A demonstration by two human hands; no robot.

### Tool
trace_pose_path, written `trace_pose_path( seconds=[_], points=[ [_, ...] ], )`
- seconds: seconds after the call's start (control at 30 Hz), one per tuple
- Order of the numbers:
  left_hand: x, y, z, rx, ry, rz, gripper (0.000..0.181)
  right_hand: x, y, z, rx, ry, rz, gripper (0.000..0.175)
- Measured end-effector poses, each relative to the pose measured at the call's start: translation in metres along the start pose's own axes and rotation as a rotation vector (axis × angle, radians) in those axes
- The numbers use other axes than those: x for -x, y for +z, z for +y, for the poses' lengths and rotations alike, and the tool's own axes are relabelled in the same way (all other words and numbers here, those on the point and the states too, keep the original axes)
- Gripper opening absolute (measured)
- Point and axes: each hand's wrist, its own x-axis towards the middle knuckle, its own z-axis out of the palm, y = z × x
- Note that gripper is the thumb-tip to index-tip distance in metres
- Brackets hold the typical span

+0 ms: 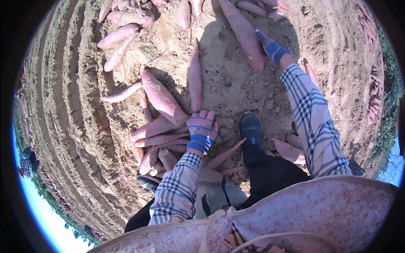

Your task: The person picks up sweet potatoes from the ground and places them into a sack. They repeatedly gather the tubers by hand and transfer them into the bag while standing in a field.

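Observation:
My left hand [202, 129], in a pink and blue work glove, has its fingers curled at the lower end of a slender sweet potato [194, 79] that lies on the soil. Just left of that hand a thick sweet potato [161, 98] rests on a pile of sweet potatoes [155, 128]. My right hand [272, 47], gloved too, reaches along the right side of a long, large sweet potato [243, 36]; its palm side is hidden, so a grip on it cannot be made out.
More sweet potatoes [121, 34] lie at the upper left, and others [288, 151] beside my shoe [250, 128]. Ridged soil [72, 110] runs down the left. Rows of sweet potatoes [375, 95] line the far right. Another person [28, 163] is at the far left edge.

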Motion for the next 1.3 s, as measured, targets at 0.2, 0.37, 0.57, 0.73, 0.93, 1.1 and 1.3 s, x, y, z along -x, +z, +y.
trace_pose_path(
  seconds=[0.2,0.37,0.57,0.73,0.93,1.1,1.3],
  points=[
    [-0.002,-0.001,0.004,-0.029,-0.009,-0.009,0.033,-0.021,0.004,0.024,0.110,-0.109,0.029,0.088],
    [0.000,0.001,0.003,-0.039,-0.019,-0.027,0.033,-0.017,0.010,0.024,0.190,-0.139,0.093,0.092],
    [-0.002,0.005,0.009,-0.063,-0.016,-0.021,0.033,0.001,0.038,0.033,0.073,-0.216,-0.093,0.090],
    [0.006,0.013,0.002,-0.066,-0.041,0.011,0.035,0.055,0.116,-0.011,0.478,-0.448,-0.236,0.087],
    [0.016,0.013,0.028,-0.054,-0.094,0.011,0.037,0.082,0.176,-0.071,0.823,-0.630,-0.451,0.090],
    [0.031,0.008,0.042,-0.060,0.018,-0.169,0.041,0.128,0.210,-0.065,0.625,-0.677,-0.674,0.095],
    [0.023,-0.001,0.042,0.060,0.022,-0.111,0.036,0.122,0.166,-0.006,0.440,-0.677,-0.458,0.081]
  ],
)
